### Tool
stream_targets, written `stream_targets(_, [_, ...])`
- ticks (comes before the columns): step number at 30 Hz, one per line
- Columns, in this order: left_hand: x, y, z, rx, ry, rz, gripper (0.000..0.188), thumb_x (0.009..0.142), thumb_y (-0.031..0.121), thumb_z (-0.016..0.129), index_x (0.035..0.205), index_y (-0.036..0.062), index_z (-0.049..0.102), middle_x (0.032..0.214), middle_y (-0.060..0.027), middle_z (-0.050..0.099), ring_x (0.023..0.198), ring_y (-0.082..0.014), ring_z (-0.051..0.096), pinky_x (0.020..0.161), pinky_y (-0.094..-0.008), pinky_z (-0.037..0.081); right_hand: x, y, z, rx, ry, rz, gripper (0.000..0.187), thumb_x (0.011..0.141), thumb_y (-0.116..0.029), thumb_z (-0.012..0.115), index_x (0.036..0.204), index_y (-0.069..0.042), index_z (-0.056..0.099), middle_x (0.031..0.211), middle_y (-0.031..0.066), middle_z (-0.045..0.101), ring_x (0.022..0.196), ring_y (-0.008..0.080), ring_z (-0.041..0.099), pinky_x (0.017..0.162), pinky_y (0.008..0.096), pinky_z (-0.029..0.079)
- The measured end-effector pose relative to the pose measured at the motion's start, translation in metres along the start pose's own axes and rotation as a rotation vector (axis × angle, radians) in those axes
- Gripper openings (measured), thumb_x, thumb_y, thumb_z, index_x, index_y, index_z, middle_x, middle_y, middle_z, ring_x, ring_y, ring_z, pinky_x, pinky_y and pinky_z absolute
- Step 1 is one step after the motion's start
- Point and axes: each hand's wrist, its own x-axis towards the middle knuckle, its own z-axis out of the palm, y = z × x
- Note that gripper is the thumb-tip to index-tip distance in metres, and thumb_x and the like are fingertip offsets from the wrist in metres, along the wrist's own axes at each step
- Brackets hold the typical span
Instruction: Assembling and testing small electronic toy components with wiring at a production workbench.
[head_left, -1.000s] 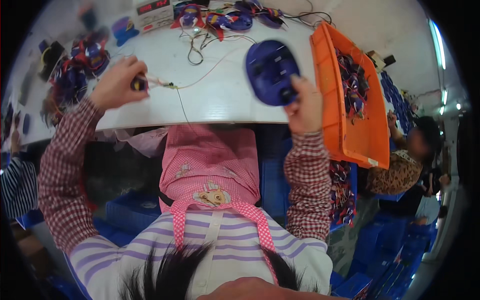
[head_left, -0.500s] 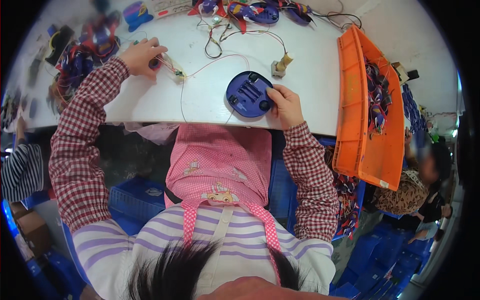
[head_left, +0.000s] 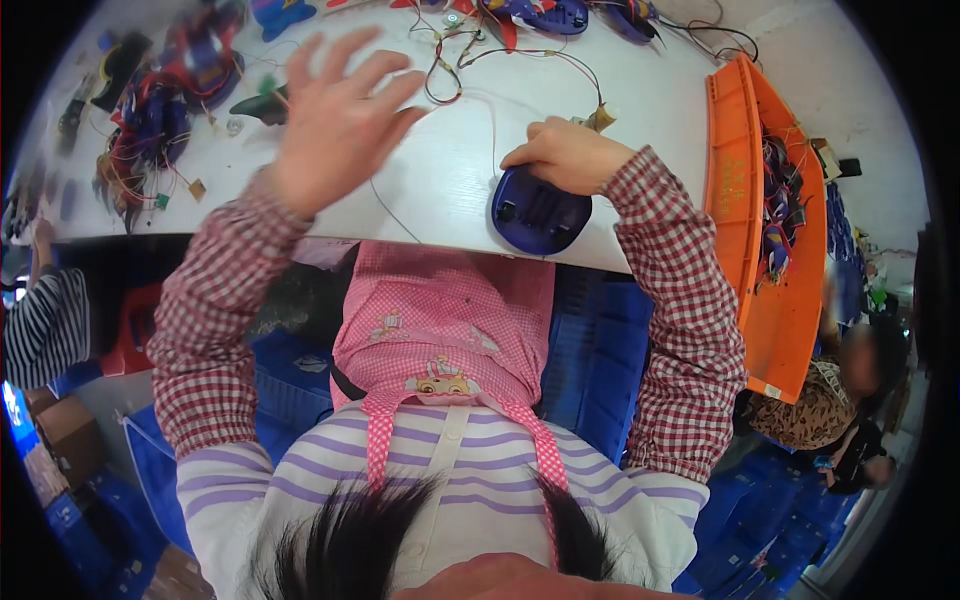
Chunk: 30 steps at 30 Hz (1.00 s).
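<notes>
Broadly, a white tabletop (head_left: 450, 160) fills the upper half of your view, its near edge just in front of you; the likeliest mishap is a part slipping over that edge, should your grip loosen so close to it. To your right stands a long orange crate (head_left: 735, 120) of wired toy parts, well apart from your hands. On your left lies a tangled purple and red heap (head_left: 160, 120); its loose wires could snag your cuff or fingers if your arm swept that way. Your left hand (head_left: 340, 125) is raised, slightly blurred, its fingers spread wide, and appears to hold nothing. Your right hand (head_left: 568, 155) is curled narrowly over the far rim of an oval, dark blue plastic base (head_left: 545, 215). That base lies below your right hand, between it and the near edge, and well to the right of your left hand; whether it rests on the surface, you cannot tell from this angle. Just beyond your right hand sits a small yellowish piece (head_left: 603, 117). Smallest, a thin wire (head_left: 396, 213) runs toward the near edge between your hands; a careless tug might strain its joint, which is hidden.
</notes>
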Motion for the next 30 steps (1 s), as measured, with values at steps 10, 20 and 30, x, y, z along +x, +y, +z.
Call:
stream_targets(10, [0.027,0.072,0.079,-1.014,-0.036,-0.155,0.038,0.087,0.012,0.052,0.124,0.0042,0.049,0.098,-0.0102,0.06,0.08,-0.0212,0.056,0.07,-0.0274,0.045,0.018,-0.005,0.042,-0.355,0.392,0.003,0.028,0.08,-0.007,0.057,0.107,-0.008,0.063,0.103,0.0097,0.054,0.094,0.0247,0.049,0.083,0.0294,0.043])
stream_targets(20, [0.028,0.092,0.074,-0.944,-0.475,-0.384,0.031,0.087,0.024,0.055,0.107,0.0008,0.058,0.08,-0.0096,0.065,0.065,-0.0221,0.059,0.061,-0.0292,0.047,-0.035,0.026,0.06,0.305,1.266,0.223,0.029,0.08,-0.012,0.066,0.105,0.001,0.057,0.098,0.0135,0.054,0.082,0.0167,0.05,0.067,0.0273,0.046])
stream_targets(30, [0.023,0.096,0.097,-0.799,-0.161,-0.349,0.026,0.087,0.027,0.054,0.086,0.003,0.065,0.079,-0.0068,0.066,0.061,-0.0219,0.059,0.056,-0.0288,0.046,-0.047,0.006,0.047,1.098,1.076,0.094,0.025,0.081,-0.011,0.067,0.099,0.002,0.056,0.075,0.0099,0.06,0.057,0.0103,0.05,0.049,0.0188,0.045])
